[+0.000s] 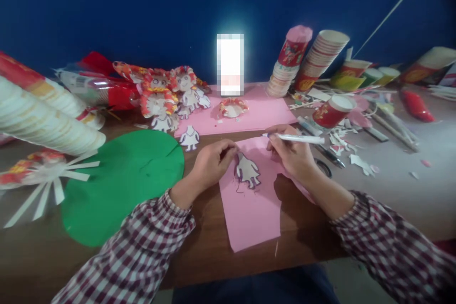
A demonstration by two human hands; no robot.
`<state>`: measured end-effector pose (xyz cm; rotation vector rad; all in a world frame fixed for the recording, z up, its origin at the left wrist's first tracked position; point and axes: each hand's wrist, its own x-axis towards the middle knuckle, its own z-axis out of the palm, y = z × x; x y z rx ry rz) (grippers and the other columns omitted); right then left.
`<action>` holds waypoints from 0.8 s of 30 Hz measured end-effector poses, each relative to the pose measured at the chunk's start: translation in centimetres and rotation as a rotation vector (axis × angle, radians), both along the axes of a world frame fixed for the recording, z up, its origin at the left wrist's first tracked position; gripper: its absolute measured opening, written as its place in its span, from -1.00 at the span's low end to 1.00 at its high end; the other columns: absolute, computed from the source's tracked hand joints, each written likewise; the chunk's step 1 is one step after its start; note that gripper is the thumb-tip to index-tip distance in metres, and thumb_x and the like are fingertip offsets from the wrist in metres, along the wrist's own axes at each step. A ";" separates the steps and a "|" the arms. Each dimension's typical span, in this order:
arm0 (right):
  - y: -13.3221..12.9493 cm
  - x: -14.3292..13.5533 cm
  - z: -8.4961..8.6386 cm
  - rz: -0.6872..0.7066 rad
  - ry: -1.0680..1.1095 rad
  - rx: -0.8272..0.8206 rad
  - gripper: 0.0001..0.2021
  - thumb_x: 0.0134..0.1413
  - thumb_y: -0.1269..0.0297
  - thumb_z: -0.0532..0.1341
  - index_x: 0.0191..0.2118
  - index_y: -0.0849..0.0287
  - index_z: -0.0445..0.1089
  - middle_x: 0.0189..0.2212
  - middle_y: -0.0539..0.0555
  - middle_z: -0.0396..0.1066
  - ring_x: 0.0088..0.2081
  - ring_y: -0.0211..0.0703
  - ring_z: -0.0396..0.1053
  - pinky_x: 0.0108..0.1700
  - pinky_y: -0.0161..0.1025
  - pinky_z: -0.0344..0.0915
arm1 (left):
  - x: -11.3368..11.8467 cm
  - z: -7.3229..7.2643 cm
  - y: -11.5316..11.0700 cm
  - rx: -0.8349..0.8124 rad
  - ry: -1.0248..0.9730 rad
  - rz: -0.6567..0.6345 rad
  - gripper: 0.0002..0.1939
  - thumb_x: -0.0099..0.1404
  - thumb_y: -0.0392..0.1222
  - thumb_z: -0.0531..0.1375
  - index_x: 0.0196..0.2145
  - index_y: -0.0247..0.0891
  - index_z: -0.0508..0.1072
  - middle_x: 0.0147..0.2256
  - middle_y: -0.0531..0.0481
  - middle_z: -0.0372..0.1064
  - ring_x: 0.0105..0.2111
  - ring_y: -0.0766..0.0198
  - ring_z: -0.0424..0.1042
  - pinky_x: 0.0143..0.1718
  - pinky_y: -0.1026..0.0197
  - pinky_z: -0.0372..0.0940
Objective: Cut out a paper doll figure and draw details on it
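Observation:
A pink paper sheet (254, 218) lies on the table before me, with a small white doll-shaped cutout (246, 171) edged in dark purple on it. Dark pen marks show on the pink beside and below the cutout. My left hand (216, 159) is closed at the upper left edge of the sheet, fingertips pinched at the cutout's top; what they grip is hidden. My right hand (294, 154) holds a white marker (301, 138) nearly level, its tip pointing left above the sheet's top edge.
A green paper oval (121, 190) lies left, beside stacked paper cups (46, 111). Decorated paper dolls (160, 92) and another pink sheet (199, 121) lie behind. Cup stacks (322, 59), a red cup (333, 110), pens and paper scraps (340, 141) stand or lie right.

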<state>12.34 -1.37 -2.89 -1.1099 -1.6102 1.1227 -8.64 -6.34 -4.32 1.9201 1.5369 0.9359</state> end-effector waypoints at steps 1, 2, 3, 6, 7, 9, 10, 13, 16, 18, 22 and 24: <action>0.3 0.3 0.0 -0.021 -0.055 0.047 -0.80 0.14 0.19 0.16 -0.18 0.18 0.34 -0.52 -0.03 0.38 -0.51 -0.31 0.33 -0.47 -0.37 0.30 | 0.0 -0.1 0.0 0.005 -0.002 0.008 -0.80 0.32 -0.16 0.05 -0.26 -0.25 0.44 -0.36 0.00 0.45 -0.39 0.29 0.39 -0.33 0.26 0.25; 0.5 0.6 0.1 -0.042 -0.102 0.093 -0.79 0.14 0.21 0.15 -0.15 0.19 0.35 -0.48 0.01 0.41 -0.46 -0.28 0.37 -0.42 -0.34 0.33 | -0.1 -0.2 0.0 0.010 -0.006 0.018 -0.81 0.31 -0.17 0.06 -0.25 -0.25 0.44 -0.36 -0.01 0.45 -0.39 0.29 0.39 -0.34 0.26 0.25; 0.7 0.9 0.1 -0.064 -0.144 0.138 -0.78 0.15 0.24 0.14 -0.12 0.20 0.36 -0.43 0.04 0.44 -0.41 -0.24 0.40 -0.37 -0.31 0.35 | -0.1 -0.3 0.0 0.022 -0.012 0.033 -0.81 0.31 -0.17 0.07 -0.23 -0.26 0.44 -0.35 -0.02 0.46 -0.38 0.29 0.40 -0.33 0.26 0.26; 1.1 1.6 0.4 -0.047 -0.311 0.266 -0.70 0.14 0.37 0.09 0.00 0.20 0.33 -0.28 0.12 0.49 -0.30 -0.15 0.44 -0.24 -0.23 0.35 | 0.0 -0.2 0.0 0.066 -0.036 0.070 -0.81 0.30 -0.18 0.08 -0.22 -0.25 0.44 -0.28 -0.04 0.48 -0.31 0.26 0.42 -0.27 0.25 0.28; 1.1 1.8 0.6 -0.016 -0.381 0.311 -0.66 0.13 0.41 0.07 0.03 0.20 0.32 -0.22 0.14 0.49 -0.25 -0.12 0.44 -0.20 -0.20 0.34 | 0.0 -0.1 0.0 0.079 -0.038 0.077 -0.82 0.30 -0.19 0.08 -0.22 -0.25 0.44 -0.26 -0.04 0.48 -0.28 0.26 0.43 -0.25 0.24 0.28; 1.2 2.1 0.9 0.046 -0.492 0.373 -0.60 0.12 0.47 0.02 0.07 0.18 0.33 -0.11 0.17 0.47 -0.16 -0.07 0.42 -0.11 -0.16 0.30 | 0.1 0.2 -0.1 0.096 -0.033 0.093 -0.82 0.31 -0.18 0.07 -0.23 -0.24 0.44 -0.26 -0.04 0.48 -0.27 0.25 0.43 -0.23 0.23 0.28; 1.2 2.2 1.1 0.068 -0.516 0.377 -0.59 0.12 0.48 0.00 0.07 0.17 0.34 -0.10 0.16 0.47 -0.15 -0.07 0.42 -0.10 -0.17 0.28 | 0.1 0.3 -0.1 0.100 -0.029 0.104 -0.82 0.31 -0.18 0.07 -0.23 -0.24 0.44 -0.28 -0.03 0.48 -0.30 0.26 0.43 -0.24 0.23 0.28; 1.3 2.2 1.2 0.086 -0.466 0.285 -0.58 0.13 0.48 -0.04 0.05 0.18 0.37 -0.28 0.10 0.50 -0.27 -0.14 0.42 -0.19 -0.23 0.29 | 0.0 0.4 -0.2 0.094 -0.022 0.155 -0.81 0.32 -0.16 0.06 -0.24 -0.24 0.44 -0.35 -0.01 0.47 -0.38 0.28 0.42 -0.32 0.25 0.27; 1.5 2.1 0.9 0.077 -0.338 0.159 -0.61 0.18 0.40 -0.06 0.02 0.20 0.38 -0.45 0.04 0.46 -0.37 -0.19 0.40 -0.32 -0.30 0.29 | -0.1 0.3 -0.1 0.078 -0.007 0.190 -0.80 0.32 -0.13 0.06 -0.27 -0.23 0.44 -0.36 0.00 0.48 -0.39 0.29 0.42 -0.34 0.26 0.27; 1.6 2.0 0.7 0.062 -0.298 0.126 -0.65 0.20 0.32 -0.02 0.01 0.21 0.39 -0.45 0.03 0.46 -0.38 -0.20 0.39 -0.36 -0.32 0.28 | -0.1 0.3 -0.1 0.066 0.004 0.189 -0.79 0.32 -0.11 0.06 -0.29 -0.23 0.45 -0.35 0.00 0.48 -0.36 0.27 0.43 -0.31 0.26 0.27; 1.8 2.0 0.3 0.068 -0.379 0.161 -0.68 0.13 0.33 0.09 -0.01 0.20 0.41 -0.41 0.03 0.48 -0.43 -0.23 0.39 -0.39 -0.33 0.28 | -0.1 0.2 -0.2 0.052 0.036 0.179 -0.73 0.32 -0.05 0.05 -0.35 -0.25 0.44 -0.41 0.01 0.46 -0.40 0.27 0.42 -0.33 0.26 0.25; 1.9 2.1 0.2 0.079 -0.447 0.195 -0.69 0.11 0.41 0.08 -0.06 0.18 0.45 -0.35 0.05 0.52 -0.39 -0.21 0.43 -0.32 -0.30 0.31 | -0.2 0.2 -0.2 0.047 0.055 0.176 -0.73 0.33 -0.05 0.05 -0.36 -0.25 0.44 -0.43 0.01 0.45 -0.41 0.28 0.41 -0.35 0.26 0.24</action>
